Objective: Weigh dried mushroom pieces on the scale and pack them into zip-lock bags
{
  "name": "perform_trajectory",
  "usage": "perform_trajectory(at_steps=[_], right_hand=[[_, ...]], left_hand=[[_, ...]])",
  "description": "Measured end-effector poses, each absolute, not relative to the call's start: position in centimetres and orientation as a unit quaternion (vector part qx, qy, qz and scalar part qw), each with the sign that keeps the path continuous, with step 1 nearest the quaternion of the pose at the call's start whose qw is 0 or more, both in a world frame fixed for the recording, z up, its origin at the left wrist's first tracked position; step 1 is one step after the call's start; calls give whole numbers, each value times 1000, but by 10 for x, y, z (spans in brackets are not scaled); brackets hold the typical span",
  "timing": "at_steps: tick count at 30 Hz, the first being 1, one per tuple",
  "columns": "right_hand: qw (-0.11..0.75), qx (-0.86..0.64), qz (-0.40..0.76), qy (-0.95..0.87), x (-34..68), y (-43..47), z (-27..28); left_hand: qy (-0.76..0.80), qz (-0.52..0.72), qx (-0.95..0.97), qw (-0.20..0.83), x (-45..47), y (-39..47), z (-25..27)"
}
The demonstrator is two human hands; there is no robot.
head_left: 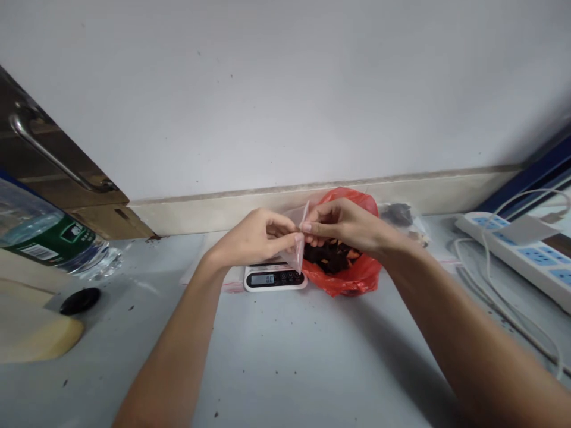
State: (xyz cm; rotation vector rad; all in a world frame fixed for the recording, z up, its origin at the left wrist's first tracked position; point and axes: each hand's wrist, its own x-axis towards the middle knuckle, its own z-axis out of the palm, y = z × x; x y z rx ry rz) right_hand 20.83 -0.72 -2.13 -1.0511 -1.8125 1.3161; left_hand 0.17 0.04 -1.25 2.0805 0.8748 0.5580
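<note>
A small clear plastic bag [298, 257] hangs between my two hands, above the right end of a white digital scale [275, 288]. My left hand [261, 238] pinches the bag's near side between thumb and fingers. From the right, my right hand [341, 223] pinches its upper part, and the fingertips of both hands almost meet. The scale's display appears to read 0.0; its weighing surface is mostly hidden behind my left hand. Below my right hand, a red plastic bag [370, 279] stands with its mouth spread, holding dark, crumbly pieces [332, 258].
Flat clear bags [196, 267] lie left of the scale; another clear bag [408, 220] with dark contents sits at right. A power strip [530, 249] with white cables borders the right side. A large water bottle [53, 232] and a black round object [80, 301] are at left.
</note>
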Motion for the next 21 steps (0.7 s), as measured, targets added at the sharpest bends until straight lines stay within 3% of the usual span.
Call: perform_trajectory(at_steps=[6,11,16,21], right_hand=[[313,-396,492,-709,207,-7,-21],[309,-495,441,-682,212,-9,-20],[400,-569,250,-674,203,-13,-18],[317,-518,269,-748,190,-22,-15]], left_hand=[[358,202,801,435,0,2,-12],[423,271,781,371,-8,4,-8],[450,339,775,288,-9,1,-3],[387,373,825,175,11,-9,-8]])
